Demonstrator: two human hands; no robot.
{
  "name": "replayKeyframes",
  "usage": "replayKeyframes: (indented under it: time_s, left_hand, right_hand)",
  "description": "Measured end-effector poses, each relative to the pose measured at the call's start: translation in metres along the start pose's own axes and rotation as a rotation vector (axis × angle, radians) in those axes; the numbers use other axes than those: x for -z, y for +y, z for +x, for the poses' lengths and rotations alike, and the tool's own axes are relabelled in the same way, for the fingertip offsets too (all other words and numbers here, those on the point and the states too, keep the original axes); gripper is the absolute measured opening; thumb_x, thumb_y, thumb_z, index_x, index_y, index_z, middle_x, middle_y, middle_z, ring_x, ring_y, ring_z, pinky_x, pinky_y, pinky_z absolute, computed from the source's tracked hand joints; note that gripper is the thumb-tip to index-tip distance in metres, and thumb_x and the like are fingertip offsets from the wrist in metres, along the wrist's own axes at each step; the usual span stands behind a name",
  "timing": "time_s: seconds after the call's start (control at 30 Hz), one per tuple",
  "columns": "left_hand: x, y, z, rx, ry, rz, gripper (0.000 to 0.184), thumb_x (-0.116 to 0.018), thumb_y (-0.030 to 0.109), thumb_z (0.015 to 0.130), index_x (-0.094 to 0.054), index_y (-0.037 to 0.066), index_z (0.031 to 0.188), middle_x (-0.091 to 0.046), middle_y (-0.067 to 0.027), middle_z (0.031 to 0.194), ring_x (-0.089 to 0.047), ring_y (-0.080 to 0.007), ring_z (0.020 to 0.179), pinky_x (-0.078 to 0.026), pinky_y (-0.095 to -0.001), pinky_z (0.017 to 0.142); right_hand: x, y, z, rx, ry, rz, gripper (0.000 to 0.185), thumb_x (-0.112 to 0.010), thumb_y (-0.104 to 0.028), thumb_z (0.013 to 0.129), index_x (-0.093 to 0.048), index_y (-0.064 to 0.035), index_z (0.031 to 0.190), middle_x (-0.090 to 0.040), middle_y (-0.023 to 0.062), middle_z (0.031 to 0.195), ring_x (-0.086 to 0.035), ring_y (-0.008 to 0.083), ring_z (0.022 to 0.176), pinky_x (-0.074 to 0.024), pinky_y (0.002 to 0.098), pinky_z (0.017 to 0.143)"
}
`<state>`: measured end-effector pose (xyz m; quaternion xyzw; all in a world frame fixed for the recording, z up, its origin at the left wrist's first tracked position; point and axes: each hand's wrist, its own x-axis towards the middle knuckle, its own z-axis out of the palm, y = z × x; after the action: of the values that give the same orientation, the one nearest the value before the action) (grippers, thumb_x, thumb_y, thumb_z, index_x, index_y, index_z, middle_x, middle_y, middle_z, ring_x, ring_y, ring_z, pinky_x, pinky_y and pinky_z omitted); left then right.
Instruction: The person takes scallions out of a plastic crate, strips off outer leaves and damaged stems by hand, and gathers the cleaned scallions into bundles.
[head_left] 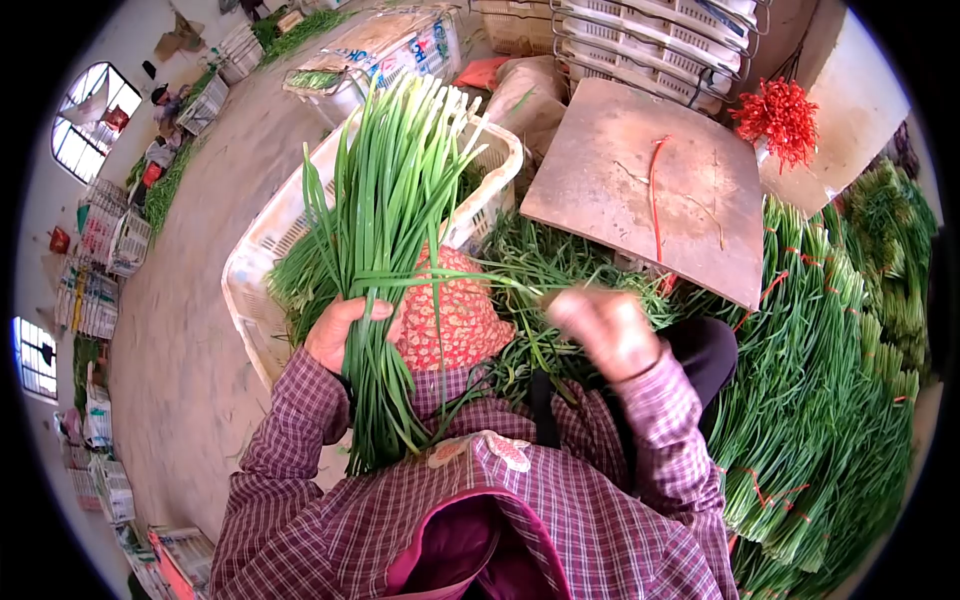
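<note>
A thick bunch of garlic chives (390,190) stands nearly upright in front of me, with its pale cut ends at the top. My left hand (345,330) is closed around its lower part. A few long leaves (440,278) cross the bunch like a band and stretch rightward to my right hand (605,325). That hand is blurred by motion but looks fist-like, closed at the end of these leaves. A red patterned cloth (455,310) lies behind the bunch, over my lap. Loose green leaves (560,265) are heaped beside it.
A white plastic basket (250,240) with greens stands behind the bunch. At the right are a board (620,160) with red ties on it, a cluster of red ties (780,120) and many tied chive bunches (800,400). Stacked crates (650,45) rise behind. Another person (165,100) is far left.
</note>
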<state>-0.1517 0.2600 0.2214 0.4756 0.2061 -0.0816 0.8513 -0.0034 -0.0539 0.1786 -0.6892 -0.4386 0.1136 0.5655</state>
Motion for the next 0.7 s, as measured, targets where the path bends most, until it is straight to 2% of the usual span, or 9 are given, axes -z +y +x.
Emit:
replayKeyframes:
  time_s: [0.1,0.13,0.23,0.27,0.4,0.43,0.47,0.57,0.7]
  left_hand:
    - [-0.01,0.0,0.005,0.025,-0.009,-0.066,0.032,-0.064,0.006,0.076,-0.057,-0.003,0.106,-0.06,-0.0081,0.078,-0.06,-0.0176,0.059,-0.051,-0.0297,0.053]
    - [-0.015,0.001,0.007,0.028,-0.009,-0.101,0.031,-0.065,0.003,0.077,-0.058,-0.002,0.106,-0.062,-0.0086,0.078,-0.063,-0.0189,0.061,-0.055,-0.0307,0.054]
    - [-0.034,-0.004,0.011,-0.053,-0.017,-0.037,0.032,-0.067,0.002,0.075,-0.058,0.0,0.106,-0.061,-0.0066,0.081,-0.062,-0.0163,0.061,-0.055,-0.0275,0.055]
    - [-0.041,-0.009,0.014,-0.11,0.009,0.02,0.028,-0.066,0.003,0.075,-0.057,-0.001,0.102,-0.06,-0.0063,0.077,-0.061,-0.0149,0.059,-0.054,-0.0256,0.054]
    - [-0.084,-0.021,0.015,-0.185,0.04,0.118,0.034,-0.07,0.001,0.07,-0.061,0.003,0.103,-0.061,-0.0034,0.081,-0.061,-0.0143,0.071,-0.053,-0.0291,0.067]
    - [-0.08,-0.029,0.016,-0.102,0.046,0.177,0.035,-0.071,0.0,0.07,-0.063,0.004,0.103,-0.062,-0.0032,0.086,-0.061,-0.0149,0.076,-0.052,-0.0299,0.073]
    - [-0.091,-0.036,0.018,-0.236,0.017,0.299,0.033,-0.071,-0.001,0.072,-0.064,0.004,0.104,-0.063,-0.0036,0.089,-0.061,-0.0152,0.077,-0.053,-0.0299,0.072]
    - [-0.108,-0.07,0.026,-0.34,-0.08,0.27,0.034,-0.07,-0.001,0.075,-0.062,0.003,0.108,-0.062,-0.002,0.089,-0.062,-0.0133,0.079,-0.053,-0.0295,0.072]
    - [-0.111,-0.106,0.029,-0.38,-0.157,0.26,0.038,-0.069,0.0,0.078,-0.059,0.001,0.115,-0.063,-0.0004,0.099,-0.057,-0.0087,0.083,-0.05,-0.027,0.077]
  right_hand:
    - [-0.056,-0.001,-0.002,-0.306,-0.322,0.087,0.083,-0.052,-0.058,0.089,-0.038,0.0098,0.135,-0.052,0.0294,0.126,-0.053,0.0358,0.118,-0.0408,0.0396,0.102]
    - [-0.053,-0.013,0.013,-0.28,-0.322,0.137,0.099,-0.055,-0.065,0.084,-0.026,0.0109,0.14,-0.039,0.0308,0.139,-0.04,0.0357,0.13,-0.0337,0.0403,0.108]
    - [-0.051,0.012,0.055,-0.324,-0.164,0.53,0.117,-0.059,-0.071,0.076,-0.008,0.0067,0.146,-0.016,0.0281,0.151,-0.015,0.0347,0.142,-0.0179,0.0417,0.115]
    - [-0.049,0.019,0.072,-0.287,-0.073,0.445,0.132,-0.051,-0.085,0.067,-0.004,0.0104,0.144,-0.014,0.0357,0.147,-0.022,0.043,0.138,-0.0213,0.0508,0.113]
    - [-0.022,0.015,0.124,-0.319,0.173,0.672,0.123,-0.052,-0.084,0.066,-0.011,-0.0035,0.149,-0.019,0.0256,0.151,-0.02,0.034,0.141,-0.0204,0.045,0.115]
    - [-0.013,0.021,0.132,-0.356,0.095,0.799,0.12,-0.051,-0.086,0.064,-0.017,-0.0083,0.149,-0.024,0.0217,0.15,-0.027,0.0358,0.137,-0.0268,0.0515,0.111]
    - [-0.011,0.052,0.144,-0.296,0.183,0.854,0.117,-0.052,-0.085,0.064,-0.022,-0.0087,0.148,-0.03,0.0183,0.148,-0.039,0.0374,0.129,-0.0352,0.0562,0.105]
    - [-0.006,0.096,0.158,-0.265,0.211,1.108,0.117,-0.053,-0.084,0.064,-0.023,-0.0084,0.148,-0.031,0.0178,0.147,-0.041,0.0371,0.126,-0.0371,0.0564,0.103]
    - [-0.03,0.123,0.148,-0.168,0.052,1.404,0.117,-0.055,-0.083,0.063,-0.025,-0.008,0.147,-0.032,0.0171,0.146,-0.045,0.0366,0.122,-0.0396,0.0567,0.1]
